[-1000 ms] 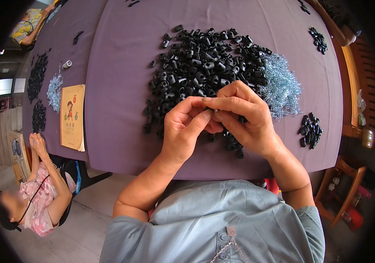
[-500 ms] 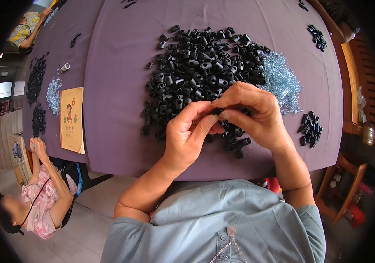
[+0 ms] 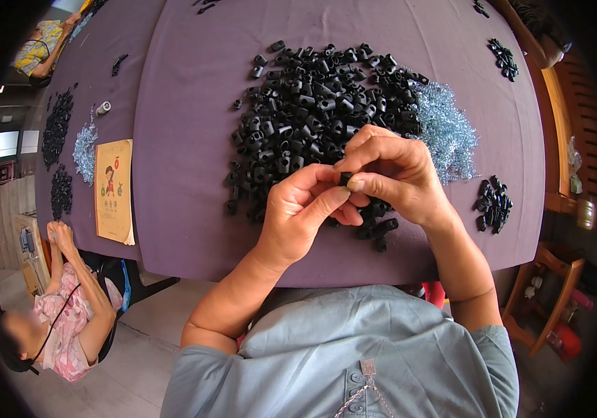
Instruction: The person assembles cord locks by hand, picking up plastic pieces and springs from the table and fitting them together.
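Observation:
Between my fingertips sits a small black plastic part (image 3: 345, 179), mostly covered by the fingers. My left hand (image 3: 300, 203) pinches it from the left with thumb and forefinger. From the right, thumb and fingers of my right hand (image 3: 399, 173) close on the same part. Just beyond both hands spreads a big heap of short black tubular plastic pieces (image 3: 305, 115) with holes in them. Right of that heap lies a pile of small pale-blue metallic springs (image 3: 448, 132). Whether a spring is also in my fingers is hidden.
A smaller cluster of black parts (image 3: 495, 204) lies at the table's right, another (image 3: 503, 59) farther back. On the left are a yellow booklet (image 3: 114, 191), a white cylinder (image 3: 104, 107) and more springs (image 3: 84, 150). A person in pink (image 3: 68, 313) sits at the left.
My right hand has shifted slightly left and its fingers have turned, so the black part shows more between the fingertips. My left hand stays nearly in place.

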Motion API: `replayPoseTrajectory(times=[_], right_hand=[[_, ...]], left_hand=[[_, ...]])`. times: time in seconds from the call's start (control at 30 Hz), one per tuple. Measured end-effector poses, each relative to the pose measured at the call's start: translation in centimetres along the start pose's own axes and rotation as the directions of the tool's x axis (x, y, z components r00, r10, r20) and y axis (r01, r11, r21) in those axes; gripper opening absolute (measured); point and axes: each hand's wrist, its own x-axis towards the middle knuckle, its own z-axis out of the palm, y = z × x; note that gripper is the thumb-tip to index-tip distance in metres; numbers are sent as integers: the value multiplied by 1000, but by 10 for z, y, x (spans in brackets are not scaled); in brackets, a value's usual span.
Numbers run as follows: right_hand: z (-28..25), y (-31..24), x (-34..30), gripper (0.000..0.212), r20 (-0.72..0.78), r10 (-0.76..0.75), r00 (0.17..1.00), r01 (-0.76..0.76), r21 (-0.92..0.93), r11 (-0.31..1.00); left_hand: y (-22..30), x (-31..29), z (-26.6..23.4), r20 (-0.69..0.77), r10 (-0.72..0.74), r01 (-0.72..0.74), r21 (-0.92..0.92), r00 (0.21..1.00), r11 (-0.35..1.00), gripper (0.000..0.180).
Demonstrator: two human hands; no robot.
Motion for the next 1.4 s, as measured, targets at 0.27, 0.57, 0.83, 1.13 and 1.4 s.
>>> replayPoseTrajectory(times=[0.27,0.57,0.83,1.13,1.4], right_hand=[[-3,5,2,15,31,5,1000,-9,119,993],[-1,-1,1,11,17,52,998,-53,82,995],[-3,-7,-2,13,-26,39,999,-40,-26,999],[-8,-18,-2,14,12,-43,999,44,-234,971],[-11,-25,-1,14,76,-85,993,107,-362,926]], left_hand=[[2,0,-5,26,-35,40,-214,999,976,19],[3,-3,6,-42,147,-138,166,988,976,18],[6,-4,6,-55,159,-145,202,986,969,19],[2,-5,7,-59,203,-188,201,977,962,19],[2,-6,9,-80,190,-162,272,979,948,18]])
